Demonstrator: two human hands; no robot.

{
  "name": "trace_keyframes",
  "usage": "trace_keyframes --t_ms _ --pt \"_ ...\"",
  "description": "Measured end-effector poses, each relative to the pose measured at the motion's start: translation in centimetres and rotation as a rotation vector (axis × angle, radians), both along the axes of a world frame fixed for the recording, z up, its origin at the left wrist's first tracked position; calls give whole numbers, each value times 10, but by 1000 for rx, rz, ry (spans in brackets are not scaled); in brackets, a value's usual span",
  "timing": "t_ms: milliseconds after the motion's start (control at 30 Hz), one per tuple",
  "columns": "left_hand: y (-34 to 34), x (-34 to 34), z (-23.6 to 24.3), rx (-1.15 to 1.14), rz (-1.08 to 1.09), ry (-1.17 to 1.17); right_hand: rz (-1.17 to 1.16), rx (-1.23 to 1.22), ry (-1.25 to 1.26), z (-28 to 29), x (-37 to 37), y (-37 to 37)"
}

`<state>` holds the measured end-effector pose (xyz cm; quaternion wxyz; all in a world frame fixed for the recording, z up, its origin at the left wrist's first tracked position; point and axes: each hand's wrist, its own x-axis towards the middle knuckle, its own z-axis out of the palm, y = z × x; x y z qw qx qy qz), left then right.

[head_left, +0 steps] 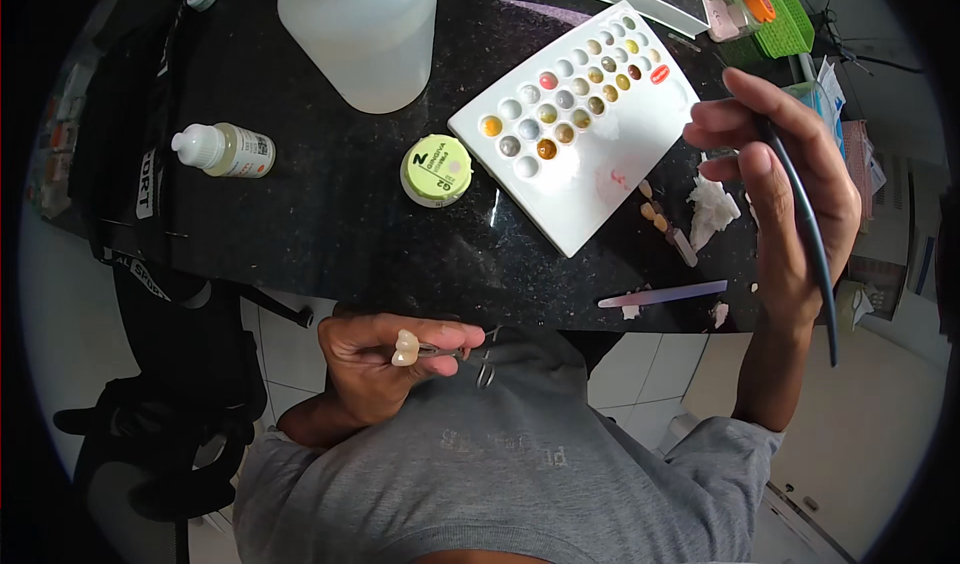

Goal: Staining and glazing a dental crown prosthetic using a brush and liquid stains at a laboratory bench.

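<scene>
My left hand is closed round slim metal locking forceps, whose finger rings stick out on the right, in front of my grey shirt. At the forceps' left end sits a cream, tooth-shaped dental crown. A slender brush with a dark handle is held in my right hand, above the right side of the bench. Its bristle end is too fine to make out. Close by is a white mixing palette, tilted on the bench, its wells filled with yellow, brown, grey and pink pastes. Pink smears mark its flat part.
A green-lidded jar stands left of the palette, near a large translucent bottle and a small dropper bottle. Tooth-coloured shade tabs, crumpled tissue and a purple stick lie at right. A black chair is at left.
</scene>
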<state>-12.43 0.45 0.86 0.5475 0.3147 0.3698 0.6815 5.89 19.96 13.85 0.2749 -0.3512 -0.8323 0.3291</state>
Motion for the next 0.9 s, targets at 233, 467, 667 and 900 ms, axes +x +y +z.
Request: trace_keyframes --t_ms 233,467,667,900 --pt "-4 -4 -1 -29 -84 -57 58 -131 92 -12 -21 23" --pt "-5 -1 0 -51 -70 -141 -78 -249 100 -13 -26 19" --pt "-4 -3 -2 -18 -79 -81 84 -293 180 -29 -27 20" --pt "-3 -2 1 -31 -71 -162 66 -318 110 -30 -29 19"
